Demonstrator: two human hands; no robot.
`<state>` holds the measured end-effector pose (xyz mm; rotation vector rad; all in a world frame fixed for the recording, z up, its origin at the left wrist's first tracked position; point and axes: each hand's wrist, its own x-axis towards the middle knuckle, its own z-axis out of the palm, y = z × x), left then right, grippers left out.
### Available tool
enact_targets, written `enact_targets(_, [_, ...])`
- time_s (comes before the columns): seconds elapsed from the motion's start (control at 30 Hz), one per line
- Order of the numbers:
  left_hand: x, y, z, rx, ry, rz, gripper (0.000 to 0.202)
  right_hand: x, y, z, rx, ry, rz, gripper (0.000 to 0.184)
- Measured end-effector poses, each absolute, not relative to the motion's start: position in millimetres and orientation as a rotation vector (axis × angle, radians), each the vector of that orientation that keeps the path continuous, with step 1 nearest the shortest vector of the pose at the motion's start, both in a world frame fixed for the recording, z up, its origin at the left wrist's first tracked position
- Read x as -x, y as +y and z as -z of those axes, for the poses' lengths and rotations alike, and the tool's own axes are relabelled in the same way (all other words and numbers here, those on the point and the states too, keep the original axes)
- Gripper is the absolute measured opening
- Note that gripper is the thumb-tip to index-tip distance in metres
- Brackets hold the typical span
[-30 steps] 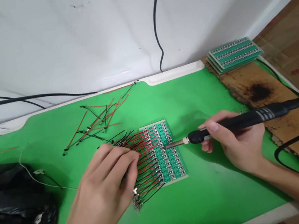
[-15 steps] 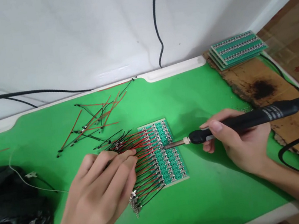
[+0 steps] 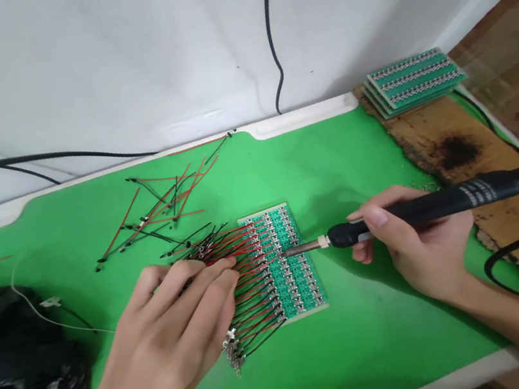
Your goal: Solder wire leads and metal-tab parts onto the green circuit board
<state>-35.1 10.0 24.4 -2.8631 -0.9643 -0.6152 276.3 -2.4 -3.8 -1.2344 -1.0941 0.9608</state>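
Left hand: My left hand (image 3: 180,317) lies over the bunch of red and black wires (image 3: 247,274), fingers a little curved. I cannot tell if it pinches them or only presses them down.

Right hand: My right hand (image 3: 409,250) is clenched around the black handle of a soldering iron (image 3: 437,207), holding it like a pen.

Board: The green circuit board panel (image 3: 286,291) lies flat on the desk (image 3: 373,340), between my two hands, with the wires fanned over its left part.

Iron tip: The metal tip (image 3: 304,247) points left and reaches over the panel. I cannot tell if it touches a joint.

Around: Loose wires (image 3: 159,212) lie scattered behind my left hand, and a stack of green panels (image 3: 413,82) sits on a scorched wooden board (image 3: 458,152) (the burn mark is quite dark).

Risk: If my left hand slips, a wire can leave its pad and make a weak joint. The hot tip is near the wires, so it could melt their insulation or bridge two close pads with solder. The panel has nothing visible that holds it, so a push could slide it.
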Motion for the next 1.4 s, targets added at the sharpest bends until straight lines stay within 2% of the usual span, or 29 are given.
enact_targets(0.37, [34.4,11.5,-23.1,2.860,-0.938,0.621,0.021,-276.8,-3.8,4.2,1.217,-1.083,-0.980,0.021])
enact_targets(0.77, [34.5,11.0,-19.1,2.889,-1.043,0.675,0.027,-276.1,-3.2,3.9,1.238,-1.077,-0.973,0.024])
enact_targets(1.07, [33.5,12.3,-17.9,2.864,-0.989,0.657,0.021,-274.9,-0.9,-0.2,1.233,-1.084,-0.960,0.030])
enact_targets(1.4, [33.9,10.9,-19.8,2.874,-0.989,0.676,0.024,-276.0,-1.9,2.8,1.221,-1.071,-0.981,0.023])
